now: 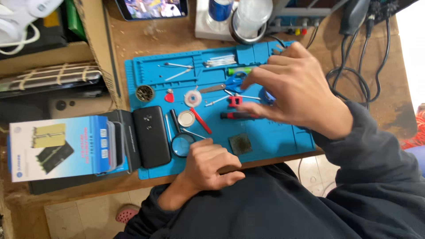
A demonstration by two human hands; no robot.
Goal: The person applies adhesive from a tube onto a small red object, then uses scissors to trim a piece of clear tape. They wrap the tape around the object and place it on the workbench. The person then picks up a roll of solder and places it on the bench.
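My right hand [294,90] hovers with fingers spread over the right half of a blue work mat [283,141]. Its fingertips are just above a red-and-black screwdriver [232,116], a small red block [234,101] and blue-handled scissors [228,85]; I cannot see it gripping any of them. My left hand [211,164] rests curled at the mat's front edge, beside a magnifying glass [182,144] and a dark square pad [240,144]. Nothing shows inside its closed fingers. A black phone [151,135] lies face down on the mat's left side.
Also on the mat are tweezers [177,71], cotton swabs [219,61], a green marker [239,71], a white tape roll [192,98], a red pry tool [201,120] and a round tin [144,93]. A blue-and-white box [57,148] sits left, cables [354,79] right, and a lit phone [152,8] at the back.
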